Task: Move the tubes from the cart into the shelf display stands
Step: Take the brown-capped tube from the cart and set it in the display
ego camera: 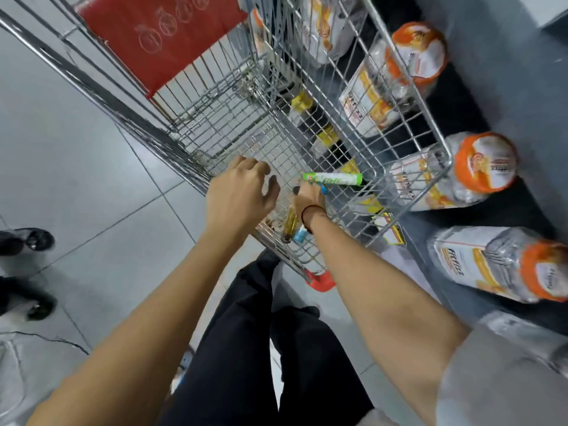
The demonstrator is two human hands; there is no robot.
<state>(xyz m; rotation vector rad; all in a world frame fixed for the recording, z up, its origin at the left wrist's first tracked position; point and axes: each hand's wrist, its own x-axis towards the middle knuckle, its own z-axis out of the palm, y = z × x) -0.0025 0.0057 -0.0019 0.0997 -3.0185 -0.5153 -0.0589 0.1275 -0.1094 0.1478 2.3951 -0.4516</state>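
A wire shopping cart [307, 96] stands in front of me, seen from above. My right hand [309, 198] is deep inside it, closed around a green and white tube [333, 178] that sticks out to the right, with a blue tube end [324, 189] showing under the fingers. Lower in the cart, near my wrist, lie a dark yellow tube [289, 224] and a light blue tube [299, 235]. My left hand [239, 192] hovers over the cart's near rim, its fingers curled and apart, with nothing in it.
Orange-capped clear display jars [479, 173] fill the dark shelf on the right. A red child-seat flap [163, 38] sits at the cart's far end. Yellow shelf tags [327, 136] show through the wire. Another person's black shoes [27, 241] stand on the grey tiles at left.
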